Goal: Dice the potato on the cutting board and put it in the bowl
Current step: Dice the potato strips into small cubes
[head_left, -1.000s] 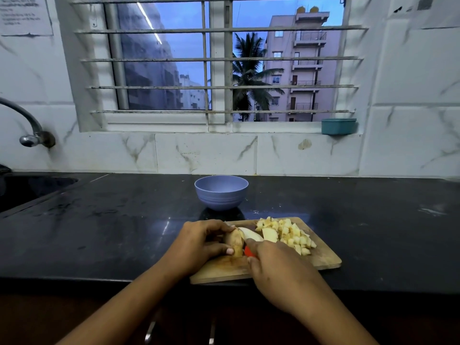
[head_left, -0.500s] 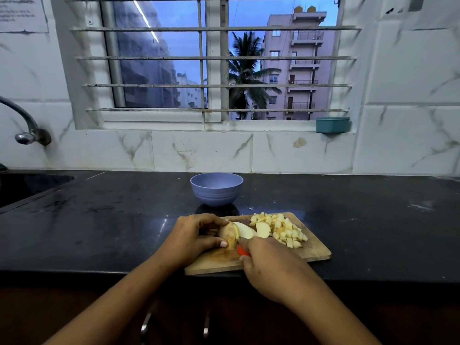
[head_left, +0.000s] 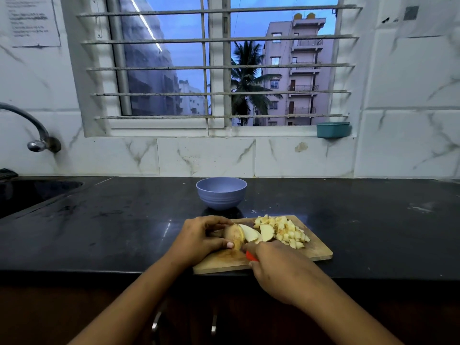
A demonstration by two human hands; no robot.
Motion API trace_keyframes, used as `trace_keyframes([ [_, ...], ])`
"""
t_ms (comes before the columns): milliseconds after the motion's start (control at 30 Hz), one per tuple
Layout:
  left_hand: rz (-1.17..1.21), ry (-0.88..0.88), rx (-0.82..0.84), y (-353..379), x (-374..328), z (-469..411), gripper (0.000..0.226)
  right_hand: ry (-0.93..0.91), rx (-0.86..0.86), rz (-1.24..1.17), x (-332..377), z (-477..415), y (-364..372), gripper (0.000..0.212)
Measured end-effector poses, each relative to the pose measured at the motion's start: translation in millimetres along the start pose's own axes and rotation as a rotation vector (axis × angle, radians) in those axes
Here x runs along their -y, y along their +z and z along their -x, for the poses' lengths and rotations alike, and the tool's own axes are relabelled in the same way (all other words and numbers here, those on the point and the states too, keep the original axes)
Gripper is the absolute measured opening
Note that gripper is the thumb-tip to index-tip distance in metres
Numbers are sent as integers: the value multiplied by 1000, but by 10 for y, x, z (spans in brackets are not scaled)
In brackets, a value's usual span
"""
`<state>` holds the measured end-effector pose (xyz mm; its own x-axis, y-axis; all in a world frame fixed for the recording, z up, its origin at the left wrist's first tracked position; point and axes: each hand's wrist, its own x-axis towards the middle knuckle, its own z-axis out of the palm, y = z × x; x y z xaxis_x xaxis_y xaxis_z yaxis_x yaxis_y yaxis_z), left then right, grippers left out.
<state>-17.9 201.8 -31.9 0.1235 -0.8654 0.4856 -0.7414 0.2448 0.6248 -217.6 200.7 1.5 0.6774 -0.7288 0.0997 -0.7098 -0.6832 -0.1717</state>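
- Paper notice (head_left: 32, 21), wall upper left: several printed lines, too blurred to read.
- Sheet (head_left: 428, 18), wall upper right: dark square, possibly a code; illegible.

Wooden cutting board (head_left: 316, 250), glossy black countertop (head_left: 99, 232), matt, possibly plastic bowl (head_left: 221, 196)

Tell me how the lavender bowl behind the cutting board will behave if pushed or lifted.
The small lavender plastic-looking bowl shows nothing inside from here, so it is probably light. It stands on the glossy black countertop, so a push would likely slide it. Its wide, low shape makes tipping unlikely.
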Motion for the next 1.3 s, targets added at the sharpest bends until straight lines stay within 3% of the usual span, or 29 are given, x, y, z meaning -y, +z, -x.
trace_keyframes([
  [167,-21,6,55,-6,11,-5,48,36,-15,34,22,-66,2,33],
  [400,-45,14,-27,32,-1,9,43,34,-56,151,102,-106,97,31],
  [633,-114,16,-16,47,76,-21,40,20,-102,101,13,25,122,34],
  [933,-154,30,61,45,90,-36,43,127,-212,-294,-261,-9,111,42],
  [1300,-246,54,94,47,22,-7,52,198,-149,-784,-407,-46,143,38],
])
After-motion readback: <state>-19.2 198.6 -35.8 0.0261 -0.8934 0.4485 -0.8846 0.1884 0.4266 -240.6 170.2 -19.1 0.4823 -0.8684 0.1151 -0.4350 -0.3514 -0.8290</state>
